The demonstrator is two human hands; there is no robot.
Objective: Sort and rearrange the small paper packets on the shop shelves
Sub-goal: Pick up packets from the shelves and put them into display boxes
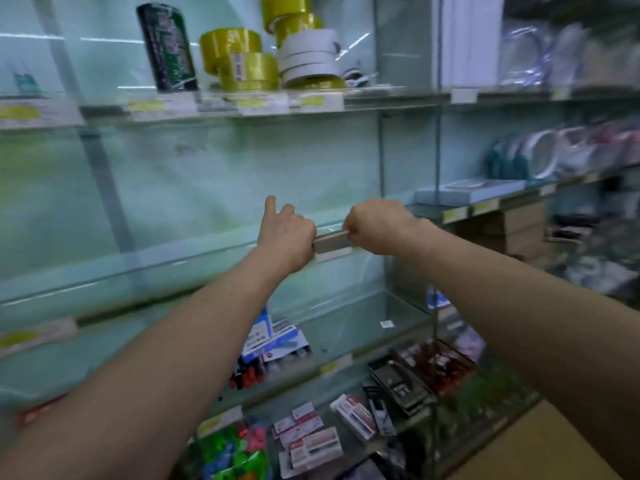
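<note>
Both my hands are raised to the front edge of the middle glass shelf [173,265]. Between them is a small flat grey-white paper packet [330,241]. My left hand [285,233] grips its left end, with the forefinger sticking upward. My right hand [375,226] pinches its right end with curled fingers. The packet sits level with the shelf edge, just above a white price label [332,254]. Several small red-and-white packets [311,441] lie on the lowest shelf below.
Yellow and white tape rolls [273,60] and a dark wrapped pack [168,46] stand on the top shelf. Blue boxes and markers [270,344] sit one shelf down. Colourful clips [232,455] lie at the bottom. Shelves to the right hold bagged goods and a cardboard box [526,230].
</note>
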